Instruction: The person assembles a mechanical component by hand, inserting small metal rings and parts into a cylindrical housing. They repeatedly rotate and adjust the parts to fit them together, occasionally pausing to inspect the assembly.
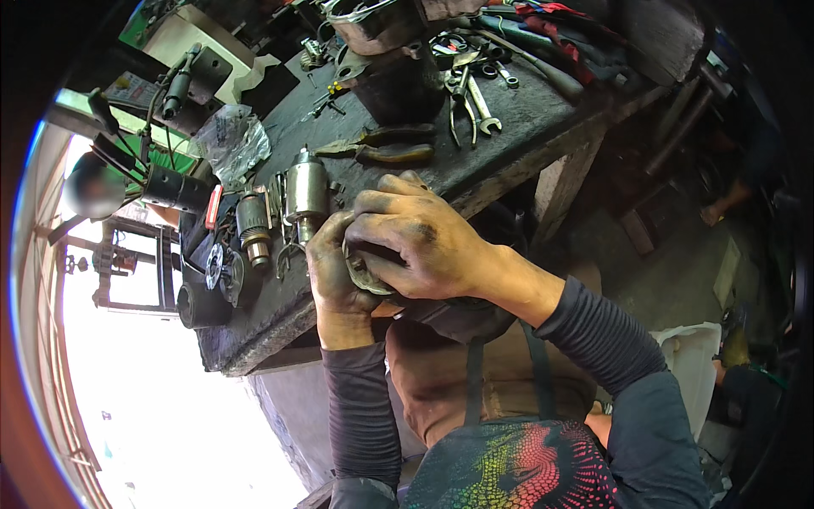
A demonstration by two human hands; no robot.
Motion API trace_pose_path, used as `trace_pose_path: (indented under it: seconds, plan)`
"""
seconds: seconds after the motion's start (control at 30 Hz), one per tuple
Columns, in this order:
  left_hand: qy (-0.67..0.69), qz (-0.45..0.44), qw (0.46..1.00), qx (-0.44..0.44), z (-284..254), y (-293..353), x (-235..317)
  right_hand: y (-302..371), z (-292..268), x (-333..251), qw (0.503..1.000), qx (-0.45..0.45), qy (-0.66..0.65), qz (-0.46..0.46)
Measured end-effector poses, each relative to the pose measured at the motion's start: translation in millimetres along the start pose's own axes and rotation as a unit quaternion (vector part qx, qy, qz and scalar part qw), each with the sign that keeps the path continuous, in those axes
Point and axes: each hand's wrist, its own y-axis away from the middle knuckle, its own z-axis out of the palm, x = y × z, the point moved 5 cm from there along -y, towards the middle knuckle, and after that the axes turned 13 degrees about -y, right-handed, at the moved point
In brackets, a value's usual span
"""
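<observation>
Both my hands are raised together in front of the near edge of the workbench (pixel 284 327), closed on a greasy metal part (pixel 363 271). Only its rounded, pale rim shows; my fingers hide the rest, so its kind is unclear. My left hand (pixel 332 267) cups the part from the left side. Over its top, my right hand (pixel 424 237) curls with bent, blackened fingers. Just beyond them on the bench stands a silver cylindrical solenoid (pixel 307 188), with a motor armature (pixel 253 222) to its left. Pliers (pixel 394 153) with worn dark handles lie farther back.
A large metal housing (pixel 381 42) occupies the bench's far side. Wrenches (pixel 482 110) and other hand tools lie right of it. A clear plastic bag (pixel 233 144) sits at the left, and a black cylinder (pixel 203 305) at the left corner. A wooden bench leg (pixel 564 182) stands at the right.
</observation>
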Motion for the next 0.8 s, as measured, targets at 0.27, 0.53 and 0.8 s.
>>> trace_pose_path:
  seconds: [0.27,0.53,0.8]
  plan:
    - [-0.026,-0.024,0.999,0.023,0.9,-0.1,-3.1,-1.0,1.2,0.2,0.999,-0.014,0.002,-0.035]
    - [0.002,-0.060,0.998,0.014,6.2,1.7,-3.4,-4.9,1.0,-4.6,0.998,-0.056,-0.022,-0.019]
    - [0.009,-0.069,0.998,0.007,-2.6,-0.7,-7.6,-7.1,1.3,-6.7,0.993,-0.112,-0.036,-0.004]
